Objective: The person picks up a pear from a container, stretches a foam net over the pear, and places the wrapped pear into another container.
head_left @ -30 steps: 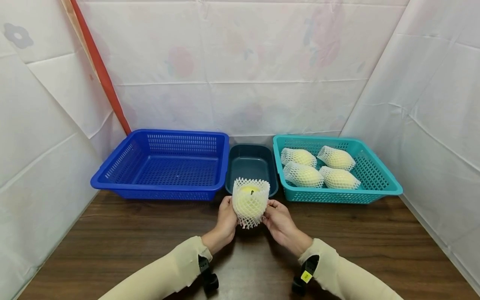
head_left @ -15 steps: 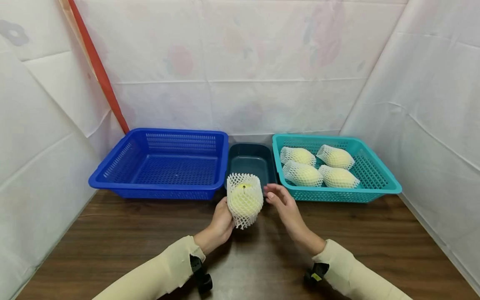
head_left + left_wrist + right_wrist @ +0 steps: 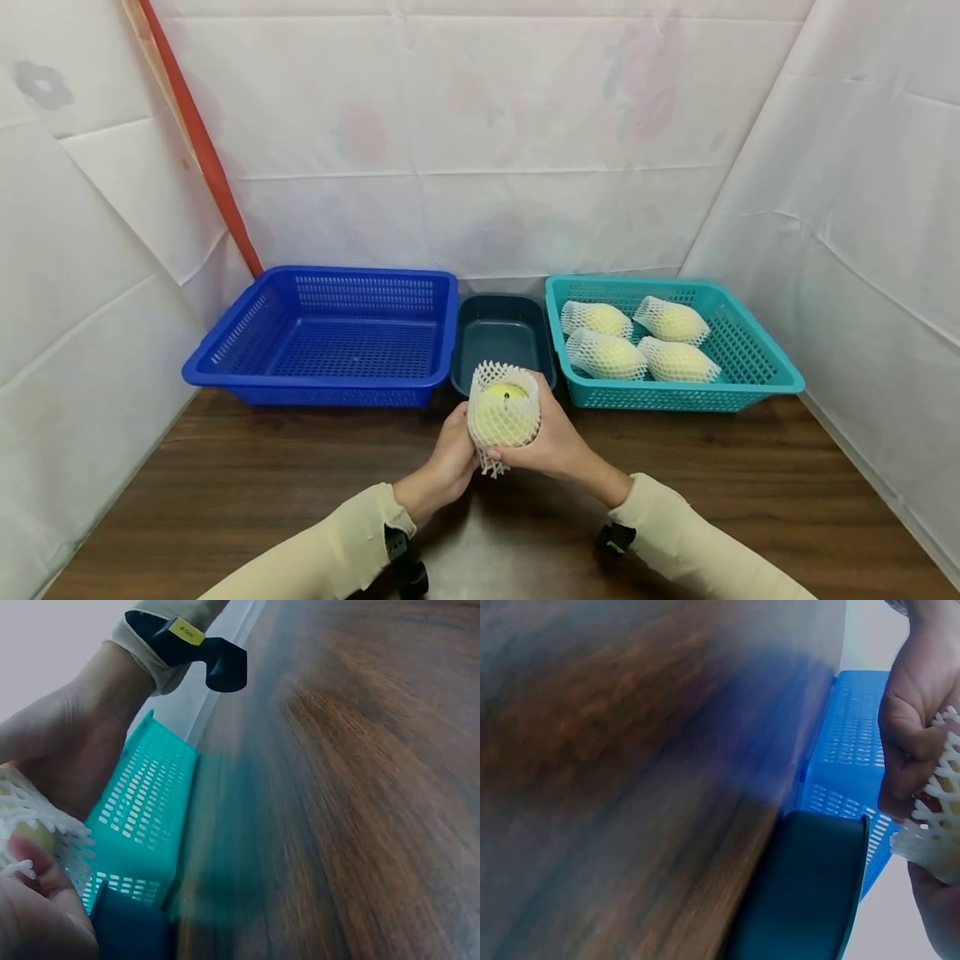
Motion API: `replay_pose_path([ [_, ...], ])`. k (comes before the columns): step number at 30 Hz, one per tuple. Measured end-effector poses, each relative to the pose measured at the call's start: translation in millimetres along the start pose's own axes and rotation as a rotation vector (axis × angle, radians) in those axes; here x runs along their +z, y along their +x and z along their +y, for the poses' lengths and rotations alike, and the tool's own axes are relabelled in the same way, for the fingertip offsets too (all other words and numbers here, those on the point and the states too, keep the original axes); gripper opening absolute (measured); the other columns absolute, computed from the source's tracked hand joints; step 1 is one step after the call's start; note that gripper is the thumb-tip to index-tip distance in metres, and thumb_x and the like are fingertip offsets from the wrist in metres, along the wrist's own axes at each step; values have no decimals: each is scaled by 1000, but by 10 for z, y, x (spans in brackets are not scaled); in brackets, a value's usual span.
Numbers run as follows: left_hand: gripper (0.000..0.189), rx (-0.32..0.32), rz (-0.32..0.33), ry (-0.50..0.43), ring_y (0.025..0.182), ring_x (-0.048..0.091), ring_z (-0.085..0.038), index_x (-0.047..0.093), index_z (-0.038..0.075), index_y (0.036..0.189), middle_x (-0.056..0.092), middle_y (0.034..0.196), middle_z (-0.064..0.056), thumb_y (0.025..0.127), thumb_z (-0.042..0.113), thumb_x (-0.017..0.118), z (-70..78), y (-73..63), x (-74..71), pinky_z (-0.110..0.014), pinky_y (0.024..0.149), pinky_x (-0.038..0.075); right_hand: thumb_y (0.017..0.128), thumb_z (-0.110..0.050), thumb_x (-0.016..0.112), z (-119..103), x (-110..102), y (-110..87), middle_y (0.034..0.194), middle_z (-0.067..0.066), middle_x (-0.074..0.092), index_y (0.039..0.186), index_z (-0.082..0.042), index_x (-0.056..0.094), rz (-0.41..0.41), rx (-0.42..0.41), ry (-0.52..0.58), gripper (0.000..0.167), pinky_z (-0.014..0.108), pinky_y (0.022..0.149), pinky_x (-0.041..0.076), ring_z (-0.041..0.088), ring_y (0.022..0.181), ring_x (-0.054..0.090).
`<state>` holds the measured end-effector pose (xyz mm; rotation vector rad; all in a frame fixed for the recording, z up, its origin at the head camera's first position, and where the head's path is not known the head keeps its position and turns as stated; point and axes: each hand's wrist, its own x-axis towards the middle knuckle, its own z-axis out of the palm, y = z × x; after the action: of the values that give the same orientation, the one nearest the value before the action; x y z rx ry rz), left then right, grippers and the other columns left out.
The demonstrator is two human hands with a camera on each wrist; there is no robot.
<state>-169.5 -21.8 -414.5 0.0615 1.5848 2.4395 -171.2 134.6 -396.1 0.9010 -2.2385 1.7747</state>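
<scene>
A pale yellow fruit [image 3: 504, 419] with a short dark stem sits upright in a white foam net sleeve [image 3: 483, 379], its top showing through the open end. My left hand [image 3: 448, 460] grips the sleeved fruit low on its left side; the right wrist view shows its curled fingers [image 3: 911, 746] at the net's edge. From the right, my right hand [image 3: 557, 440] wraps round it, thumb across the near lower side and fingers behind. In the left wrist view, part of the net [image 3: 34, 814] shows between both hands. The fruit is held above the table, in front of a dark teal tray [image 3: 501, 337].
At the left back stands a blue basket [image 3: 318, 395] with nothing visible in it. A turquoise basket [image 3: 675, 398] at the right holds several similar net-sleeved fruits [image 3: 678, 362]. The dark wooden table [image 3: 300, 467] ends at white cloth walls [image 3: 480, 100] behind and on both sides.
My right hand let go of the fruit's side, moved off to the right, then came back and now wraps round it. My left hand has kept hold, shifting slightly left and back.
</scene>
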Motion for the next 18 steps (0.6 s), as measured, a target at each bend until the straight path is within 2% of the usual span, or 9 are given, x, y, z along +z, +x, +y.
replay_pose_path([
  [5,30,-58,-78,63,76,61,-11,44,-1,120,61,89,-2,101,22,46,21,4,-8,-28,66,50,63,-5,84,-7,-20,-16,123,13,48,133,-3,34,69,5,-26,85,32,85,44,25,101,50],
  [9,27,-118,-125,151,69,59,-13,44,-1,114,59,80,-4,101,23,44,89,0,-23,-29,61,50,65,-7,82,-62,-105,-6,125,15,46,135,-4,32,69,20,-31,87,34,83,47,27,101,50],
  [12,20,-136,-124,215,66,56,-13,43,0,110,57,79,-6,100,17,41,181,-17,-43,-30,60,50,68,-9,80,-142,-202,19,125,16,45,137,-5,28,66,53,-40,86,37,80,49,28,101,51],
  [15,17,-93,-120,273,67,55,-13,42,-3,111,58,85,-10,97,9,41,304,-24,-76,-30,60,51,70,-11,79,-246,-331,61,122,19,46,136,-7,28,80,94,-60,84,39,75,52,31,97,54],
  [18,18,38,-139,374,71,56,-16,43,-6,112,59,89,-13,96,2,43,476,-20,-129,-31,62,52,70,-11,80,-352,-511,128,117,20,47,133,-9,28,103,134,-93,82,39,69,54,32,93,57],
])
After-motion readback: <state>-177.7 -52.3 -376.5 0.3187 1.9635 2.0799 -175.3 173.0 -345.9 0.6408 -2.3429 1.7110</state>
